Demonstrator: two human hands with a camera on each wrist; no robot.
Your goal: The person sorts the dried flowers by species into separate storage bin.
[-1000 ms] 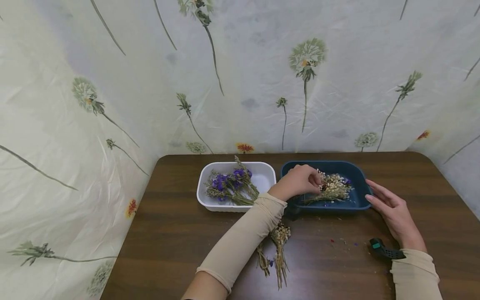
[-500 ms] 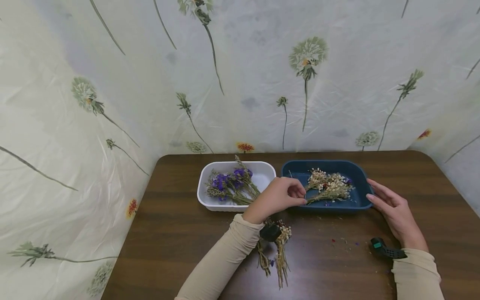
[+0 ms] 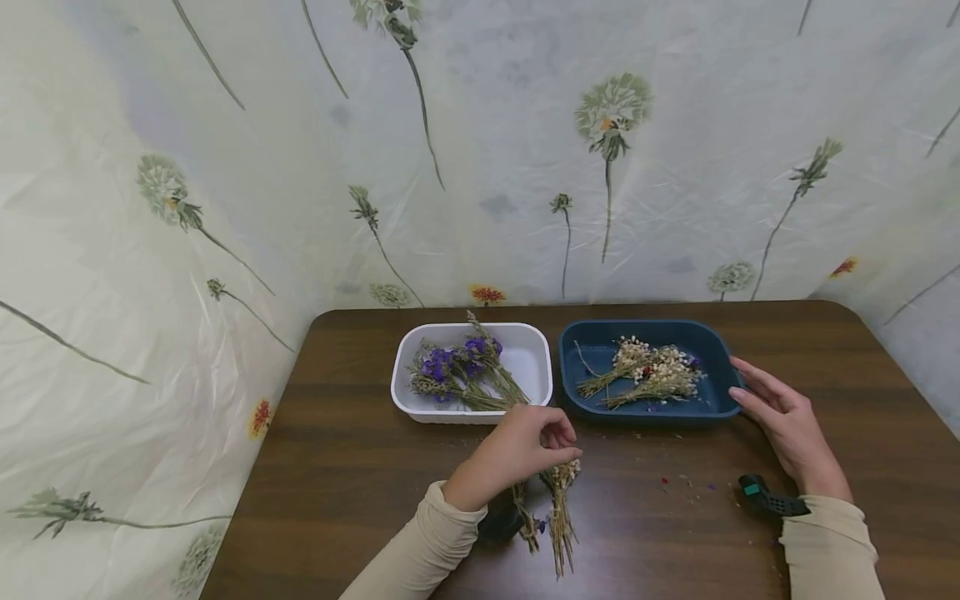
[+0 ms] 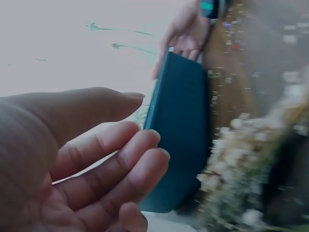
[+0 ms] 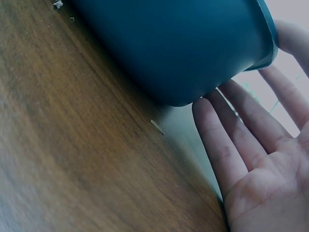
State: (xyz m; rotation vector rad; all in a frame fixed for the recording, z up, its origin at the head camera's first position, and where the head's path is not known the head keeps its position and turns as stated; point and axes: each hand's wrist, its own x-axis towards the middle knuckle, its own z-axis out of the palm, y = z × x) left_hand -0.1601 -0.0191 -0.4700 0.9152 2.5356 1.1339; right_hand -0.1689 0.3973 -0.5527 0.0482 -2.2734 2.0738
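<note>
1. Sorting of dried flower sprigs is the step in hand, judging from two loaded trays and a loose bunch on the table (image 3: 360,467).
2. Left hand (image 3: 517,450) hovers at the flower end of the loose bunch of dried sprigs (image 3: 557,508), which lies on the wood just under and toward the person from its fingertips. In the left wrist view the fingers (image 4: 120,159) are loosely bent and parted with nothing between them; no grip yet. Whether the tips touch the bunch I cannot tell.
3. Right hand (image 3: 780,421) lies flat, fingers (image 5: 227,145) straight and spread, against the near right corner of the blue tray (image 3: 720,408). It holds nothing and seems to steady the tray.
4. Blue tray sits beyond and to the right of the left hand and carries cream-white sprigs (image 3: 648,371).
5. White tray (image 3: 525,400) sits just beyond the left hand and carries purple sprigs (image 3: 457,371).
6. Loose bunch shows cream heads near the fingers, stems pointing back at the person. A small purple bit lies beside the stems.
7. Next move likely calls for a light pinch on a few stems near the heads, lifted without crushing, since crumbs (image 3: 686,482) already dot the table.
8. Cream heads look like a match for the blue tray.
</note>
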